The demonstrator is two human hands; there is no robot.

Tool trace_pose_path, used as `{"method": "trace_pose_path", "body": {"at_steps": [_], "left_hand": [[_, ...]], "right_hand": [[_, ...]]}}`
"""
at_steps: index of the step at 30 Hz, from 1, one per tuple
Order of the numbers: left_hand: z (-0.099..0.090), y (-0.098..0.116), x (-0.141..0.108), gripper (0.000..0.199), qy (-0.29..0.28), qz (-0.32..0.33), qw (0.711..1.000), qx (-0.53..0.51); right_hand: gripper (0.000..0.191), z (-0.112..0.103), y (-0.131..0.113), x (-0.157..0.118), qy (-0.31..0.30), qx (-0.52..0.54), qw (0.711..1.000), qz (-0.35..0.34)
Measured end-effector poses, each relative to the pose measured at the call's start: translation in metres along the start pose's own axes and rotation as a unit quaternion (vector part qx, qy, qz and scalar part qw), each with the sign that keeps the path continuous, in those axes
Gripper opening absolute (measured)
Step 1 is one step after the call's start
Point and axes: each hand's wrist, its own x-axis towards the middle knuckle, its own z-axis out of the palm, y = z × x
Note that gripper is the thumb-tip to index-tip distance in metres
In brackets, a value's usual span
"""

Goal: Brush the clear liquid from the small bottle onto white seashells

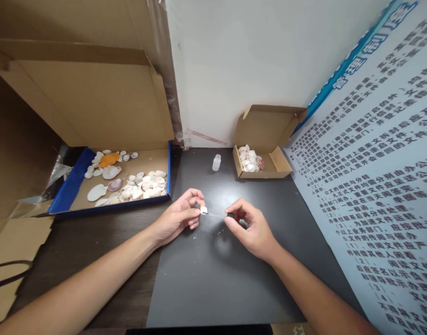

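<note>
Between thumb and fingers, my left hand (183, 215) pinches a small white shell (203, 210) above the dark mat (189, 288). Facing it from the right, my right hand (247, 225) is closed on a black cap (230, 215). A thin, pale applicator (215, 215) extends left from the cap, and its dark tip meets or nearly meets the shell. Behind both hands a small clear bottle (216, 163) with whitish contents stands upright and uncapped.
An open blue-edged cardboard box (83, 186) at left holds many shells and an orange one (109, 159). At back right, a smaller open box (265, 176) contains white shells and a pinkish piece (260, 162). A printed poster (384, 153) lines the right side.
</note>
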Motion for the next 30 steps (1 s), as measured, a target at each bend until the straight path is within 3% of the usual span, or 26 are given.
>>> {"method": "trace_pose_path", "body": {"at_steps": [5, 9, 13, 17, 21, 25, 30], "left_hand": [[-0.0002, 0.0009, 0.0004, 0.026, 0.0, -0.001, 1.0, -0.001], [0.0003, 0.0007, 0.0002, 0.026, 0.007, 0.004, 1.0, 0.003], [0.0011, -0.0001, 0.0001, 0.026, 0.023, 0.019, 1.0, 0.007], [0.0008, -0.0007, 0.0004, 0.028, 0.022, 0.017, 1.0, 0.009], [0.0008, -0.001, 0.0003, 0.029, 0.022, 0.022, 0.999, 0.022], [0.0023, -0.0013, 0.0002, 0.032, 0.023, 0.026, 0.999, 0.034], [0.0048, -0.0022, 0.0002, 0.03, 0.03, 0.039, 0.997, 0.059]], "right_hand": [[0.005, -0.0008, 0.001, -0.0002, 0.039, -0.012, 0.999, 0.001], [0.008, 0.0011, -0.0002, -0.0006, -0.011, 0.004, 1.0, -0.004], [0.011, 0.0025, -0.0018, -0.0006, 0.023, -0.009, 1.0, 0.02], [0.013, 0.0024, -0.0018, -0.0008, -0.016, 0.031, 0.999, 0.013], [0.011, 0.0018, -0.0008, 0.0003, 0.021, 0.002, 1.0, 0.023], [0.012, 0.0019, 0.0008, 0.0019, 0.0, 0.014, 1.0, 0.007], [0.012, 0.0018, 0.0048, 0.0029, 0.053, -0.035, 0.998, -0.013]]}}
